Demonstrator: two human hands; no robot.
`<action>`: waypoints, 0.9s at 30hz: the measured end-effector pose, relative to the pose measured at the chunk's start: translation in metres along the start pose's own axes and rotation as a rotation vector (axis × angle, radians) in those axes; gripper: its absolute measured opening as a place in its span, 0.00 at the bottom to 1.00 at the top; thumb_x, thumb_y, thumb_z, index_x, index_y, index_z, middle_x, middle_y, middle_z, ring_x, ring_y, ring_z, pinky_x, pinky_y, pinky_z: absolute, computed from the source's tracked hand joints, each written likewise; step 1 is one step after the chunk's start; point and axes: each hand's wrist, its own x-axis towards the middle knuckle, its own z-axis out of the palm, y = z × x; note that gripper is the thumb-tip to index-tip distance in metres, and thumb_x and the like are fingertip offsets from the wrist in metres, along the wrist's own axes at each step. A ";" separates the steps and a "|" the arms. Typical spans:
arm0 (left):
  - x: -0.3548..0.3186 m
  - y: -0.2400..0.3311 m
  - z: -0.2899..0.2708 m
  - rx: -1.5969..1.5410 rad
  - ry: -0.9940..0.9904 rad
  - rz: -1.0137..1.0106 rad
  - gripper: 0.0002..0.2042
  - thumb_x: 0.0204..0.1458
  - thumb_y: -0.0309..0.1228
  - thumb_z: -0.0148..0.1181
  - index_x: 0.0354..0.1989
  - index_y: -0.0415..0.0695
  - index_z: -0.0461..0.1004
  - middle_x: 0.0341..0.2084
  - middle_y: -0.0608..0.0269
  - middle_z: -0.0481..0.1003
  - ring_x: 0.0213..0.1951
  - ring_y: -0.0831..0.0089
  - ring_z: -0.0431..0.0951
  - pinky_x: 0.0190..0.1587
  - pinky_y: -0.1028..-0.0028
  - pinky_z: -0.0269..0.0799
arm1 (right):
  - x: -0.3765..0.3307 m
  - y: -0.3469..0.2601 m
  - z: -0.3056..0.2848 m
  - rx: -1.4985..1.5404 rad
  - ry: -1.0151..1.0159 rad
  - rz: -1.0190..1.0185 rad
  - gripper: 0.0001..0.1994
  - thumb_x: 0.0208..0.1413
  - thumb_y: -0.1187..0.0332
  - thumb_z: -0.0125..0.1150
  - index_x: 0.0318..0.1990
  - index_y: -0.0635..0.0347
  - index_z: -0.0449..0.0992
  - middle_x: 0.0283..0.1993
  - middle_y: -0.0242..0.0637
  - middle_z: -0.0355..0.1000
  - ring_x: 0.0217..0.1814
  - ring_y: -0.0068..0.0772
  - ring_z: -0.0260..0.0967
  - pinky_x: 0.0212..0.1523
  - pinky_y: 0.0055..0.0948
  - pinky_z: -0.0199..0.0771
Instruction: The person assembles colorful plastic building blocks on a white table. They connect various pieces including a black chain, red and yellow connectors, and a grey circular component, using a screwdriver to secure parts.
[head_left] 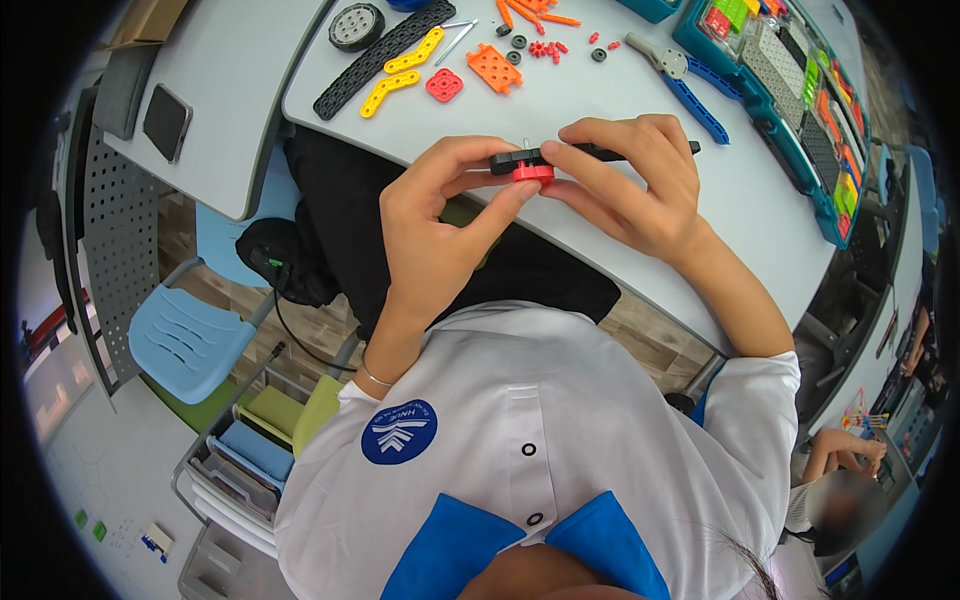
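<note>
Above the table's near edge, I hold a long black building-kit beam (pixel 605 152) level between both hands. A small red round piece (pixel 533 174) sits against its underside near the left end. A thin upright rod pokes up above the beam there. My left hand (pixel 437 205) pinches the left end, thumb by the red piece and fingers behind. My right hand (pixel 640 185) is closed on the beam's middle, with fingertips close to the red piece. The beam's far end sticks out beyond my right hand. How the parts join is hidden by my fingers.
On the table lie a black wheel (pixel 357 27), a black track strip (pixel 385 58), yellow bent beams (pixel 388 92), a red plate (pixel 444 85), an orange plate (pixel 494 69) and a grey-and-blue tool (pixel 690 90). A teal parts case (pixel 765 105) stands right; a phone (pixel 167 123) lies left.
</note>
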 end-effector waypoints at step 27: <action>0.012 -0.004 -0.004 -0.349 -0.001 -0.350 0.13 0.57 0.22 0.65 0.47 0.27 0.74 0.37 0.46 0.81 0.38 0.64 0.85 0.43 0.74 0.83 | -0.003 0.007 0.005 -0.138 -0.121 0.120 0.19 0.47 0.59 0.72 0.49 0.47 0.82 0.43 0.22 0.76 0.42 0.23 0.70 0.59 0.40 0.52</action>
